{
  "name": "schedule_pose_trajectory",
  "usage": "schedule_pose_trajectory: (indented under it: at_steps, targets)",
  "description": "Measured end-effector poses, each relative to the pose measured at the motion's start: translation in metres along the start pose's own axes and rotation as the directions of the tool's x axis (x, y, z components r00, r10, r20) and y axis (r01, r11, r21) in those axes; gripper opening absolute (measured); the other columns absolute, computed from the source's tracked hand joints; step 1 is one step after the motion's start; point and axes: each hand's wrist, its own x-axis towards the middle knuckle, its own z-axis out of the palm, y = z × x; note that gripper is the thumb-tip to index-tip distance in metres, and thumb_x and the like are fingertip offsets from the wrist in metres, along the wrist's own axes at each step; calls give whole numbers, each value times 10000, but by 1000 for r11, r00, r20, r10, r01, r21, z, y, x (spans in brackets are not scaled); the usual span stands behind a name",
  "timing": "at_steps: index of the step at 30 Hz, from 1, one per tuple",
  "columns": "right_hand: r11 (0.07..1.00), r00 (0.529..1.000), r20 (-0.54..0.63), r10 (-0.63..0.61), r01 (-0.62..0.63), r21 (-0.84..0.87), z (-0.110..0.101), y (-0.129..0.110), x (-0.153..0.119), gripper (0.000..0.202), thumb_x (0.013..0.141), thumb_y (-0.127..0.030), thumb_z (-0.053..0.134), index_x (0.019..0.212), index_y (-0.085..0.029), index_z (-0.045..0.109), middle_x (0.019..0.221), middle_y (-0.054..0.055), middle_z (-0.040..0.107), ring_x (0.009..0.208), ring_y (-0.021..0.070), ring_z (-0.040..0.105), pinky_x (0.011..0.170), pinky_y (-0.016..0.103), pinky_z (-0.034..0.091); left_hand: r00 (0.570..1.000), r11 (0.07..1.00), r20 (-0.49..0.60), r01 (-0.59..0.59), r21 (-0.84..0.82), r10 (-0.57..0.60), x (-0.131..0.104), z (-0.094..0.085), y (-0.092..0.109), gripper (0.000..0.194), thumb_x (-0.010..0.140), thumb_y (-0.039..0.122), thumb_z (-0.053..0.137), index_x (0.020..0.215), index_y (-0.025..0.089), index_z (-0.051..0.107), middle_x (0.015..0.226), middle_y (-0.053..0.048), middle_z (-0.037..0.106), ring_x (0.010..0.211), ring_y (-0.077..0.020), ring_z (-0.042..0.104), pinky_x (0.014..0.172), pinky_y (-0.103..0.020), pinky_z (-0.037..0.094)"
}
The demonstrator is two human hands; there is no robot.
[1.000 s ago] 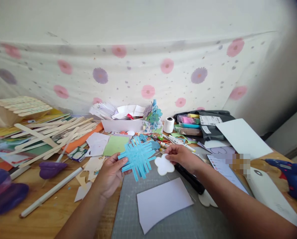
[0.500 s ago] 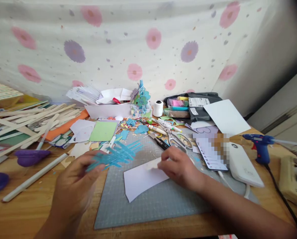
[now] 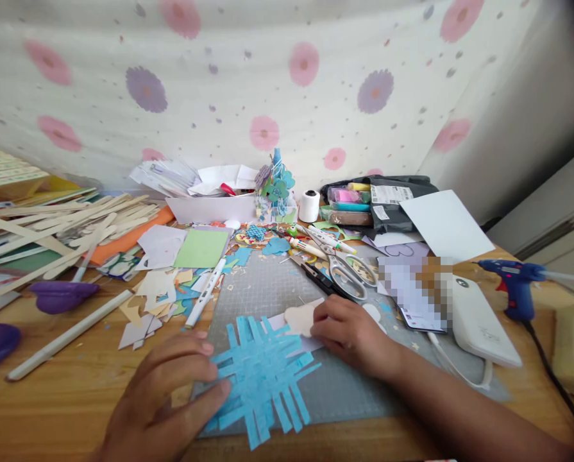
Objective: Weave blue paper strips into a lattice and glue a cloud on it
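1. The blue woven paper piece [image 3: 260,375] lies flat on the near part of the grey cutting mat [image 3: 287,289], with its strip ends spreading out over the mat's front edge.
2. The left hand [image 3: 171,391] rests on the left side of the woven piece, fingers pressed down on its strips and not closed around anything.
3. The right hand [image 3: 347,333] lies on the mat just right of the woven piece, fingertips pinching the edge of a pale flower-shaped cutout [image 3: 300,319]; a white sheet [image 3: 310,343] shows partly beneath the hand.
4. The two hands are apart, one on either side of the woven piece.
5. Behind the right hand on the mat lie scissors [image 3: 349,276] and a dark craft knife [image 3: 318,279].
6. Left of the mat, on the wooden counter [image 3: 75,398], sit paper scraps [image 3: 147,314], a white pen [image 3: 204,292] and a long white stick [image 3: 70,333].
7. Further left of the mat is a heap of wooden craft sticks [image 3: 60,231].
8. Right of the mat stand a white device [image 3: 479,324] and a blue glue gun [image 3: 512,289].
9. Behind the mat are a green card [image 3: 201,249], a white spool [image 3: 308,206] and a dark bag [image 3: 387,205] by the flowered cloth [image 3: 267,83].
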Motion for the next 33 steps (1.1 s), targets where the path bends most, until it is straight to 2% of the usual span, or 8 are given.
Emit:
schedule_pose_trajectory:
  at_steps: [2, 4, 6, 7, 10, 13, 25, 33]
  targets:
    - [988, 972, -189, 141, -126, 90, -2, 3, 0, 148, 869, -104, 544, 828, -198, 651, 828, 52, 649, 760, 166, 612, 669, 276, 496, 999, 998, 1, -50, -35, 50, 4, 5, 5, 211, 812, 39, 617, 818, 242, 676, 822, 2, 628, 899, -171, 619, 881, -318, 561]
    - [962, 885, -379, 270, -228, 154, -8, 2, 0, 129, 856, -99, 577, 835, -211, 639, 803, 39, 646, 777, 174, 626, 708, 293, 511, 994, 991, -10, -112, -72, 111, 11, 11, 9, 195, 793, 14, 640, 805, 206, 666, 830, -2, 630, 906, -163, 619, 928, -317, 548]
    - [958, 831, -479, 284, -232, 165, -15, -5, 1, 154, 837, -79, 606, 867, -227, 638, 827, 36, 652, 806, 183, 633, 738, 313, 518, 985, 981, -28, -171, -92, 169, 17, 18, 11, 201, 763, -10, 670, 763, 191, 653, 810, 4, 630, 879, -153, 619, 942, -327, 548]
    - [969, 841, -483, 242, -189, 157, -19, -10, 2, 185, 829, -67, 612, 904, -233, 641, 864, 44, 657, 819, 185, 638, 737, 315, 525, 980, 976, -32, -197, -91, 195, 19, 21, 11, 209, 748, -20, 683, 745, 187, 651, 798, 12, 630, 858, -146, 617, 939, -331, 553]
    - [991, 917, -390, 80, -29, 134, -25, -29, 2, 282, 825, -30, 586, 1024, -225, 632, 937, 81, 657, 842, 188, 657, 710, 299, 557, 968, 967, -41, -250, -54, 248, 22, 27, 8, 216, 732, -27, 700, 719, 185, 662, 772, 31, 624, 811, -127, 604, 919, -338, 569]
    - [994, 944, -329, -4, 41, 105, -23, -38, 1, 278, 847, -46, 559, 1059, -212, 627, 939, 100, 660, 856, 196, 662, 716, 307, 575, 963, 964, -57, -265, 4, 264, 20, 32, 4, 224, 729, -14, 713, 714, 206, 677, 757, 32, 618, 820, -130, 602, 921, -352, 567]
    - [991, 989, -109, -100, 109, 81, -16, -30, 0, 207, 875, -66, 530, 1024, -179, 618, 945, 107, 696, 885, 190, 667, 751, 303, 577, 933, 932, -9, -361, -41, 361, 13, 46, -9, 201, 747, -12, 662, 724, 187, 678, 845, -2, 697, 922, -163, 622, 993, -404, 496]
    - [986, 985, -46, -165, 163, -35, -6, -25, 1, 165, 945, -129, 483, 958, -162, 643, 924, 102, 732, 894, 203, 686, 773, 327, 598, 895, 908, 159, -403, -112, 416, 11, 54, -21, 218, 792, 24, 598, 769, 232, 657, 796, 25, 751, 788, -148, 677, 896, -363, 532]
